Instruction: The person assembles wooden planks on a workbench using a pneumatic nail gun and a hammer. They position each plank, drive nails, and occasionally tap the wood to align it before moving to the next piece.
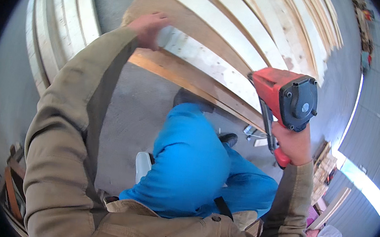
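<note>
My right hand (pixel 295 143) is wrapped around the handle of a red and black nail gun (pixel 272 84), whose round black cap faces up. The gun's nose is hidden behind its body, near the right part of a pale wooden board (pixel 209 62). At that board's left end my left hand (pixel 149 28) grips the wood, thumb side toward me; part of the grip is blurred. Under the board lies a wider brown wooden panel (pixel 176 69) with an orange-toned front edge.
More pale boards (pixel 240 25) lie in rows beyond, and several others (pixel 64 19) at the far left. My knee in blue trousers (pixel 192 146) is close to the wood. Small loose items (pixel 254 135) rest on the grey floor (pixel 124 112). Bundled timber (pixel 324 172) stands at the right.
</note>
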